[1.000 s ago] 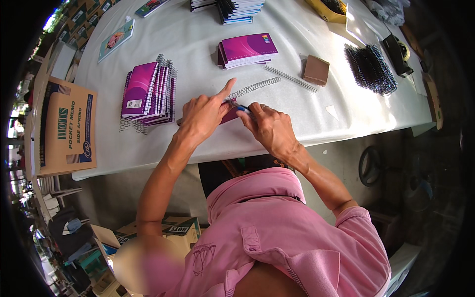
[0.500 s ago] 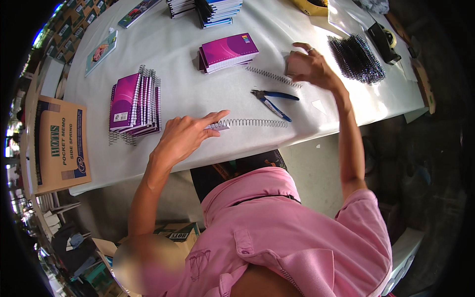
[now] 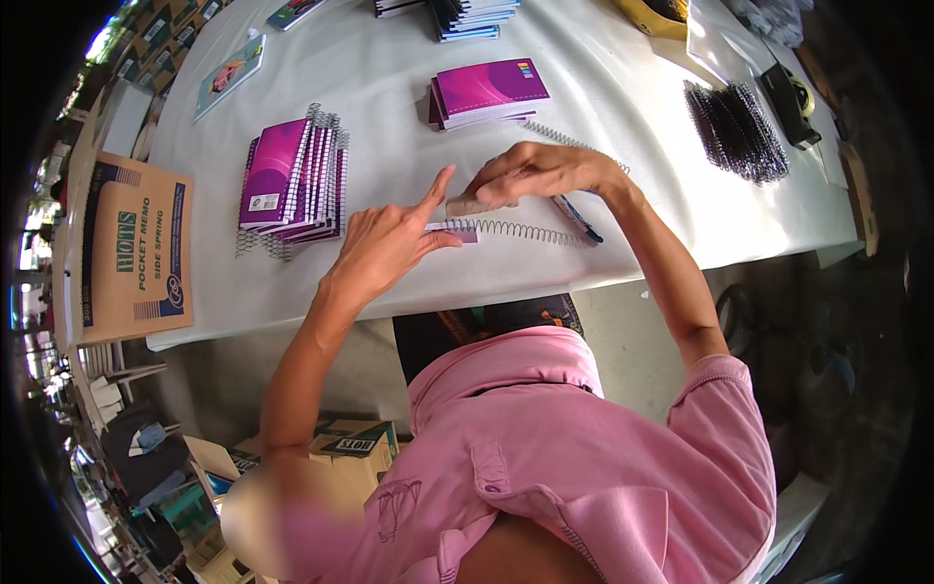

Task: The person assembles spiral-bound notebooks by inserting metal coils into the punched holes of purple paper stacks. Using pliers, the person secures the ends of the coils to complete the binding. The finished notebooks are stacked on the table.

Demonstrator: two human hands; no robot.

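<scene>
My left hand (image 3: 389, 243) pinches the end of a small purple notebook (image 3: 465, 232) on the white table (image 3: 389, 58), index finger pointing up. A long silver spiral wire (image 3: 530, 233) runs to the right from that notebook. My right hand (image 3: 535, 173) hovers just above the spiral's left end, gripping a small brownish block (image 3: 469, 205) that touches or nearly touches the notebook. Blue-handled pliers (image 3: 580, 220) lie on the table right of the block, under my right wrist.
A stack of purple spiral notebooks (image 3: 292, 180) lies to the left, and another purple stack (image 3: 486, 92) sits farther back. Black coils (image 3: 735, 131) and a tape dispenser (image 3: 793, 97) are at the right. A printed cardboard box (image 3: 131, 248) stands at the table's left end.
My right hand put down the pliers, reached far right for the brownish block, and has brought it back to the spiral's left end. My left hand stayed on the notebook.
</scene>
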